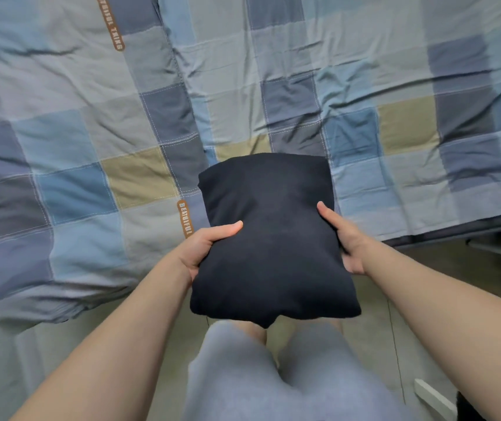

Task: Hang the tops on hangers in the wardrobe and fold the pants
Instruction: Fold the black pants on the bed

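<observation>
Grey shorts (273, 384) at the bottom edge, blurred and cut off; the knees are partly hidden by the bundle above. Pale floor (140, 335) on either side. A white object (434, 396) at the lower right corner is cut off, cannot tell what it is.

Both forearms reach forward. Left hand (203, 253) grips the left side of the folded dark garment (273, 238), thumb on top, fingers hidden underneath. Right hand (346, 241) grips the right side the same way, fingers also hidden.

The garment is a thick rectangular bundle with its long axis running straight away from the person. The near end hangs over the knees and floor, the far end is over the bed edge. Cannot tell if it touches the bed. No waistband or legs to make out; fabric too dark.

Beyond it, a checked quilt (394, 86) in blue, grey and tan covers the bed, wrinkled. Brown label (186, 218) sits just left of the garment, its lower end hidden by the left hand.
</observation>
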Demonstrator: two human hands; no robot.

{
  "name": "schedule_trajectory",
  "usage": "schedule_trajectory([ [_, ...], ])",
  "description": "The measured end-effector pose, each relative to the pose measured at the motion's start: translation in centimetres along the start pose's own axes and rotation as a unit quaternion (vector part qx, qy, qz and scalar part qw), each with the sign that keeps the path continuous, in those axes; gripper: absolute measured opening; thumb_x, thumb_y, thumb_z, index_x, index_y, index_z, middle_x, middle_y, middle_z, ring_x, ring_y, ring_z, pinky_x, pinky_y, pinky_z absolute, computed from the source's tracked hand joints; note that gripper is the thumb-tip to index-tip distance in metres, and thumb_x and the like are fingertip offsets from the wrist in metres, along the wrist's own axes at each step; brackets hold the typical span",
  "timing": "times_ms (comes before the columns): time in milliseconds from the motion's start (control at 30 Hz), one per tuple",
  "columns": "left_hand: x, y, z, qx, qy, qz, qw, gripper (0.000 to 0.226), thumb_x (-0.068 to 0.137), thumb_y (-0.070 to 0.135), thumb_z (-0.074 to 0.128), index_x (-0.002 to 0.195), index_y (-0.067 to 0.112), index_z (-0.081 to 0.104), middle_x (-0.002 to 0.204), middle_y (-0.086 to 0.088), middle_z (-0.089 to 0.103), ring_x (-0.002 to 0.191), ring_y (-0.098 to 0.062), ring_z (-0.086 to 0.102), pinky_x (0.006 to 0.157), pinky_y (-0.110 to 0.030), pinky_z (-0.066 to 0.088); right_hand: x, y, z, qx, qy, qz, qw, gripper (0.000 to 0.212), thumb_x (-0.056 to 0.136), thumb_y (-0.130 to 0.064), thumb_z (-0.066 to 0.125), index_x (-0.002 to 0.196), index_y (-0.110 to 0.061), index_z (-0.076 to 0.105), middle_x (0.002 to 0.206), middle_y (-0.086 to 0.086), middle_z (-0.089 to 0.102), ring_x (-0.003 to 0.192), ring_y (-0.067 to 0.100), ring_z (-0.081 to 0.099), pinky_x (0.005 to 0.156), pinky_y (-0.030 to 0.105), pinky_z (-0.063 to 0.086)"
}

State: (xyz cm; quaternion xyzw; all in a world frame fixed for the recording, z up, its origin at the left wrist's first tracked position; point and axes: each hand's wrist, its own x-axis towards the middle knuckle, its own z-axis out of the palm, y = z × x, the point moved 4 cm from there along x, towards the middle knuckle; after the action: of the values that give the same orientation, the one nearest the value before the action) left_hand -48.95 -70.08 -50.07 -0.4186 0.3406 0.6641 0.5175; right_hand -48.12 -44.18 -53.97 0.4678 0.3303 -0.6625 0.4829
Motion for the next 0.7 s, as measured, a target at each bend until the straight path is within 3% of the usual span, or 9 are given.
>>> schedule_trajectory([
  [167, -6.3, 1.2, 3.3, 0.112, -0.019, 0.018, 0.993, 0.033, 0.076, 0.028, 0.075, 0.102, 0.008, 0.081, 0.114, -0.011, 0.075, 0.101, -0.025, 0.074, 0.080, -0.033, 0.060, -9.6, 3.1, 1.2, 0.078, -0.008, -0.082, 0.994, 0.043, 0.074, -0.041, 0.074, 0.103, -0.010, 0.080, 0.112, 0.011, 0.075, 0.094, 0.026, 0.075, 0.072, 0.036, 0.061],
  [267, -9.7, 2.5, 6.1, 0.214, -0.021, 0.032, 0.976, 0.029, 0.073, 0.028, 0.078, 0.099, 0.017, 0.082, 0.117, -0.010, 0.075, 0.102, -0.024, 0.074, 0.075, -0.030, 0.060, -15.4, 4.3, 1.4, 0.074, 0.021, -0.146, 0.986, 0.044, 0.074, -0.029, 0.075, 0.112, -0.007, 0.075, 0.112, 0.013, 0.075, 0.094, 0.025, 0.074, 0.074, 0.033, 0.061],
  [333, -11.6, 3.1, 8.4, 0.281, -0.031, 0.032, 0.959, 0.038, 0.068, 0.029, 0.084, 0.104, 0.019, 0.081, 0.119, -0.008, 0.074, 0.104, -0.025, 0.073, 0.080, -0.033, 0.058, -19.1, 5.0, 1.2, 0.078, 0.043, -0.209, 0.974, 0.048, 0.076, -0.022, 0.074, 0.120, -0.005, 0.070, 0.112, 0.014, 0.075, 0.094, 0.026, 0.075, 0.072, 0.033, 0.060],
  [400, -13.2, 3.1, 11.4, 0.336, -0.050, 0.050, 0.939, 0.057, 0.064, 0.029, 0.087, 0.119, 0.017, 0.074, 0.122, -0.008, 0.073, 0.109, -0.028, 0.071, 0.088, -0.038, 0.053, -23.3, 5.9, 0.8, 0.087, 0.077, -0.284, 0.952, 0.048, 0.076, -0.015, 0.073, 0.122, -0.005, 0.068, 0.111, 0.014, 0.075, 0.092, 0.027, 0.075, 0.068, 0.033, 0.060],
  [467, -14.4, 2.7, 14.7, 0.378, -0.060, 0.079, 0.921, 0.064, 0.067, 0.026, 0.086, 0.128, 0.018, 0.066, 0.121, -0.006, 0.073, 0.109, -0.027, 0.071, 0.086, -0.037, 0.056, -27.2, 7.4, 0.0, 0.109, 0.117, -0.338, 0.928, 0.044, 0.076, -0.010, 0.073, 0.119, -0.004, 0.068, 0.110, 0.015, 0.075, 0.090, 0.028, 0.075, 0.065, 0.032, 0.060],
  [600, -15.6, -0.3, 22.0, 0.452, -0.086, 0.161, 0.873, 0.056, 0.071, 0.014, 0.081, 0.125, 0.015, 0.066, 0.117, -0.006, 0.075, 0.107, -0.028, 0.072, 0.086, -0.036, 0.057, -33.8, 12.5, -2.6, 0.174, 0.191, -0.419, 0.871, 0.027, 0.082, -0.002, 0.072, 0.109, -0.006, 0.072, 0.102, 0.012, 0.077, 0.087, 0.027, 0.076, 0.062, 0.032, 0.060],
  [700, -15.9, -4.6, 27.7, 0.490, -0.121, 0.210, 0.837, 0.046, 0.081, -0.003, 0.073, 0.124, 0.010, 0.065, 0.116, -0.010, 0.074, 0.105, -0.030, 0.072, 0.088, -0.039, 0.058, -38.2, 17.5, -5.4, 0.209, 0.244, -0.476, 0.819, 0.031, 0.083, -0.003, 0.074, 0.111, -0.016, 0.072, 0.105, 0.006, 0.077, 0.092, 0.026, 0.075, 0.064, 0.032, 0.061],
])
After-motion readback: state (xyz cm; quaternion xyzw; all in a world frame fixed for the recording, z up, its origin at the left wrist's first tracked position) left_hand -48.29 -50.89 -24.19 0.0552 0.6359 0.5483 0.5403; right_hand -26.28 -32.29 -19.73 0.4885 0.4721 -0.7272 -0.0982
